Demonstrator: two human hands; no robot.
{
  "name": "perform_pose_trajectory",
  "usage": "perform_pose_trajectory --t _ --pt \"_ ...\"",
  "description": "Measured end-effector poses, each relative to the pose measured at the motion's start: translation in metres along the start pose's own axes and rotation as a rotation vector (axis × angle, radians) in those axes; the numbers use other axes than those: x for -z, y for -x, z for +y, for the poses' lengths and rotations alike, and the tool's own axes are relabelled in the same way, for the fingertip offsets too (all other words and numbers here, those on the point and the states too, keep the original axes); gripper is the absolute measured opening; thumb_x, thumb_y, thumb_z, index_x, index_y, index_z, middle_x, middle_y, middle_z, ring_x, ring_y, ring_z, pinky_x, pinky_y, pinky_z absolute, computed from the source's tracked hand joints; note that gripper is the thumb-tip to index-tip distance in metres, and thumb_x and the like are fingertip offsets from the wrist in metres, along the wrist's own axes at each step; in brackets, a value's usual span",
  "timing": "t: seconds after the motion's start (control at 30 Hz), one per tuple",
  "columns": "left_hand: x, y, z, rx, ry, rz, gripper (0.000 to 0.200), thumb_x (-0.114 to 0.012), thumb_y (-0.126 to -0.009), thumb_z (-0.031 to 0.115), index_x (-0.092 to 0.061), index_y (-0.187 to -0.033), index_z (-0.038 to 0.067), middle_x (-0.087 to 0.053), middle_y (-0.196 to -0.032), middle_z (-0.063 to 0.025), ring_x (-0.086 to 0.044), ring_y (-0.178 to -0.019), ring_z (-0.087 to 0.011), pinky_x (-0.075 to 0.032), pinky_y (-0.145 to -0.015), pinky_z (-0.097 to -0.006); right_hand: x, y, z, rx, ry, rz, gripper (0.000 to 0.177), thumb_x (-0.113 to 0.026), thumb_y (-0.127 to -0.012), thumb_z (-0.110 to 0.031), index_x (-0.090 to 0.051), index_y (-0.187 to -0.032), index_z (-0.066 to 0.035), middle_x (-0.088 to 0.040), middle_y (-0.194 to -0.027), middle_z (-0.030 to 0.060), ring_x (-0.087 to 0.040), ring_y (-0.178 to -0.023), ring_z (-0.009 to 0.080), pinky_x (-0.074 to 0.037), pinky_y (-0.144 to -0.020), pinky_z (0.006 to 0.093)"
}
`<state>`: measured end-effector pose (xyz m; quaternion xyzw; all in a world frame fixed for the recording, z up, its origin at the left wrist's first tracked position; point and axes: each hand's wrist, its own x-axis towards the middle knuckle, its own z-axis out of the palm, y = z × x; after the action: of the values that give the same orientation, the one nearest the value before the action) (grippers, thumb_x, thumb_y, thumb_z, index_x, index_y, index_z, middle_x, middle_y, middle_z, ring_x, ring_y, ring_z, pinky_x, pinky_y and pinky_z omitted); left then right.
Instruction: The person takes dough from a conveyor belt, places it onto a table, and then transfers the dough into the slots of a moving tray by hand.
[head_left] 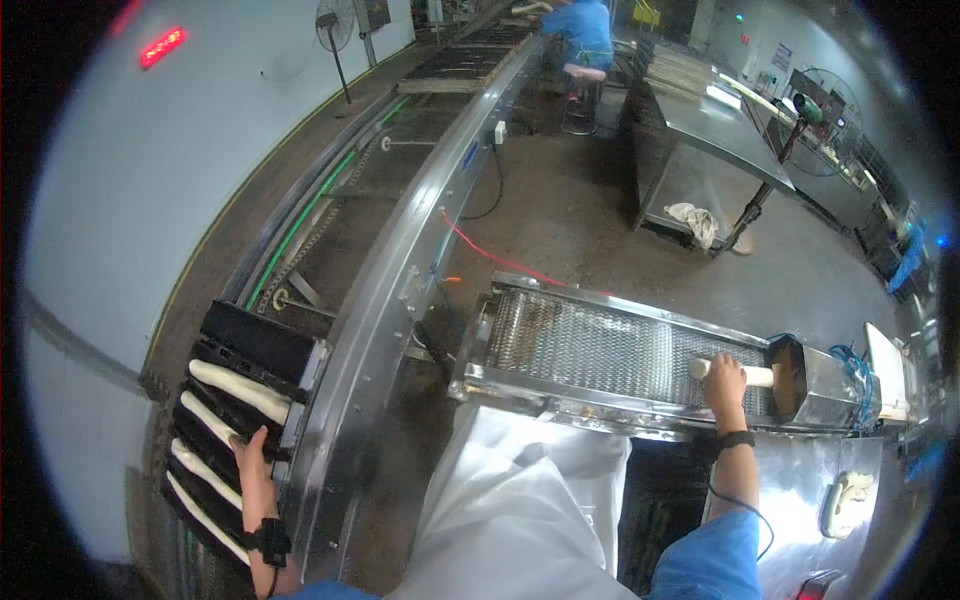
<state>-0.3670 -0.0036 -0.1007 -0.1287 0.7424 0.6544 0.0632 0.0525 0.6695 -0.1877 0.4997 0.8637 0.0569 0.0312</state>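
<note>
Right hand [727,385]: fingers closed over a thick dough roll [760,376] lying along the mesh belt [580,335]. One end of the roll stands free past the fingers; the other reaches the metal box [835,390]. Left hand [252,455]: at the near end of the second dough strip [207,418] in the black tray [252,337], thumb raised. The undersides of the fingers are hidden, so whether they grasp the strip or only touch it cannot be told. Four strips are visible in the tray, lying side by side with gaps between them.

Findings, as judgement. The roll looks soft; too tight a grip could dent or neck it, and a pull while its far end is caught at the box could stretch or tear it. Should the belt run, the mesh could drag on the roll's underside, and fingers so near the box could be pinched. The loose cable [768,535] by the right wristband [737,439] could snag on the belt's side frame [610,413]. On the left, sideways pressure could bend the strip out of its place or stick it to a neighbour. The tray sits close by the steel rail [370,300]; a careless wrist movement could knock against that edge, with attention divided between two widely separated stations
</note>
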Motion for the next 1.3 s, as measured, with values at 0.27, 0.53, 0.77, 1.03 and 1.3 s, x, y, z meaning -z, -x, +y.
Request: perform_pose_trajectory --t 0.27,0.53,0.77,1.03,1.3 --pt "-0.006 0.015 0.002 -0.011 0.017 -0.079 0.091 -0.071 -0.080 0.014 -0.017 -0.151 -0.002 -0.051 -0.130 -0.0207 -0.058 -0.107 -0.0253 -0.050 -0.086 -0.0336 0.080 -0.010 -0.070 0.222 -0.384 -0.020 0.050 -0.076 -0.071 -0.033 -0.062 -0.109 -0.003 -0.065 -0.109 0.0158 -0.066 -0.093 0.0329 -0.053 -0.081 0.0469" --pt "-0.041 -0.031 -0.011 0.043 -0.150 0.109 0.103 -0.072 -0.080 0.019 -0.002 -0.153 -0.002 -0.041 -0.143 -0.0248 -0.042 -0.131 -0.0337 -0.028 -0.111 -0.0421 0.308 0.031 -0.216 0.645 -1.756 -0.086 0.074 -0.071 -0.083 -0.037 -0.040 -0.132 0.008 -0.056 -0.123 0.0229 -0.061 -0.109 0.0314 -0.050 -0.097 0.0429" --pt "-0.055 -0.026 -0.006 -0.072 0.131 0.031 0.100 -0.073 -0.075 0.013 -0.013 -0.154 0.002 -0.021 -0.153 -0.0253 -0.035 -0.135 -0.0336 -0.032 -0.109 -0.0369 0.335 0.091 -0.311 1.070 -1.915 -0.469 0.111 -0.088 -0.060 -0.032 -0.029 -0.149 -0.003 -0.039 -0.145 0.0276 -0.040 -0.135 0.0373 -0.040 -0.110 0.0436" --pt "-0.052 -0.039 -0.018 -0.342 -0.564 0.409 0.084 -0.074 -0.076 0.010 -0.032 -0.148 0.006 -0.029 -0.149 -0.0278 -0.027 -0.140 -0.0405 -0.020 -0.115 -0.0449 0.175 0.050 -0.187 0.499 -1.395 -0.358 0.084 -0.079 -0.079 -0.017 -0.033 -0.148 -0.005 -0.037 -0.151 0.0157 -0.035 -0.139 0.0296 -0.034 -0.112 0.0416" --pt "-0.160 -0.011 0.018 -1.035 -0.616 -0.234 0.049 -0.056 -0.079 -0.003 -0.055 -0.128 0.002 -0.042 -0.145 -0.0155 -0.031 -0.140 -0.0341 -0.026 -0.115 -0.0472 -0.009 0.134 0.022 -0.425 -0.300 0.133 0.064 -0.055 -0.095 -0.039 -0.037 -0.143 0.000 -0.032 -0.149 0.0287 -0.023 -0.142 0.0417 -0.021 -0.116 0.0492"
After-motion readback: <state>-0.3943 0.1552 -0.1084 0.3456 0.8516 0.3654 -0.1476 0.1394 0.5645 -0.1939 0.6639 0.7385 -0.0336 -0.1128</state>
